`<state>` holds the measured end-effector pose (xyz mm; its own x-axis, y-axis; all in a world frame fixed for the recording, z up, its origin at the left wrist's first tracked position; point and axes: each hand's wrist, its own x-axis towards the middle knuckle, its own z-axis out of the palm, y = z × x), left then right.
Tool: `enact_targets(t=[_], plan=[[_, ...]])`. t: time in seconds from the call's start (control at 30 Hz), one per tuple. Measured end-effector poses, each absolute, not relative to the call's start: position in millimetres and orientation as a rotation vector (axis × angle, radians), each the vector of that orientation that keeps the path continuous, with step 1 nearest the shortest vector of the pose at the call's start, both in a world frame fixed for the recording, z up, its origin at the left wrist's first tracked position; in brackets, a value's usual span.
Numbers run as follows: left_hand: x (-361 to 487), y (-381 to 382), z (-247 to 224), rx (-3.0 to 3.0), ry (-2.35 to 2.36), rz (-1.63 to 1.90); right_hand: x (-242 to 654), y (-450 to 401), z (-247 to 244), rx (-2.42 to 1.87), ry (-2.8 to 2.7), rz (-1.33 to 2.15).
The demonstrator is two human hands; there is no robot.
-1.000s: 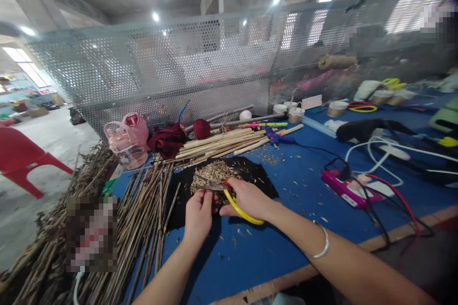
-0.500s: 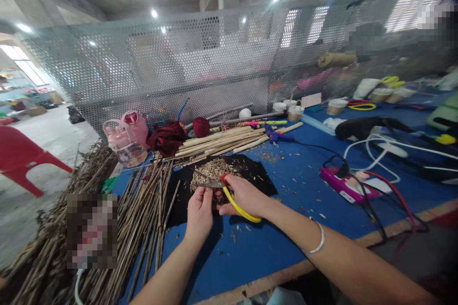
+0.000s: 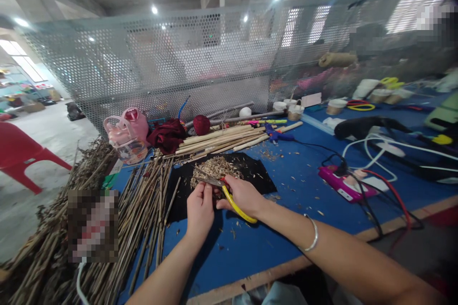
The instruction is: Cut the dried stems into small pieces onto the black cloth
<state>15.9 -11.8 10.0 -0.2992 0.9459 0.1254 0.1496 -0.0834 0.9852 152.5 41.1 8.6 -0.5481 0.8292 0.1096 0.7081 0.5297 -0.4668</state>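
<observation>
My right hand is wrapped round the scissors, whose handles are yellow and red. Their metal blades point left, over the fingers of my left hand. That hand is closed in a pinch, thumb against finger; what it grips is hidden behind the fingers and blades. Just beyond both hands, a heap of chopped plant stem pieces lies on a black cloth. Long dry stems lie to the left of my left hand.
Pale peeled sticks, a dark red yarn ball and a blue glue gun lie behind the cloth. A pink bottle stands back left. On the right are a purple power strip and cables. A perforated metal screen closes the back.
Both hands stay together over the near side of the heap, with the scissors in my right hand. The blades have tilted slightly, and the view has shifted a little.
</observation>
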Motion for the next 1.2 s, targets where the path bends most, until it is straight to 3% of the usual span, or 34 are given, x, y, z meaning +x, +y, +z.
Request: enact_targets(t=[0.87, 1.2], plan=[[15.8, -6.0, 3.3, 0.947, 1.383, 1.384, 155.5, 45.8, 11.1, -1.463, -2.469, 0.491], [13.9, -8.2, 3.6, 1.110, 1.464, 1.370, 153.2, 42.2, 12.0, -1.413, -2.470, 0.427]])
